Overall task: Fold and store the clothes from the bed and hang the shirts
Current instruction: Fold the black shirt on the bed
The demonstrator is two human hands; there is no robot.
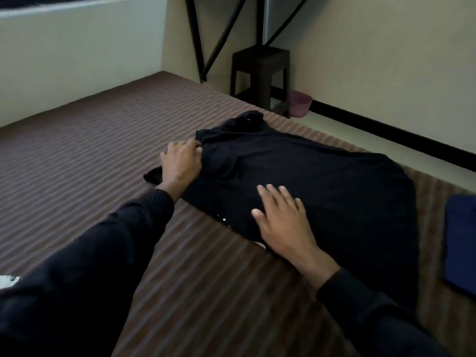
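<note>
Fingers of the left hand [181,161] curl and pinch a fold of the black shirt [322,184] near its collar, while the right hand [282,219] lies flat and spread on the soft, matte cloth. Shirt sprawls by the striped bed's [103,140] right edge, beside a folded blue garment [461,243].
</note>
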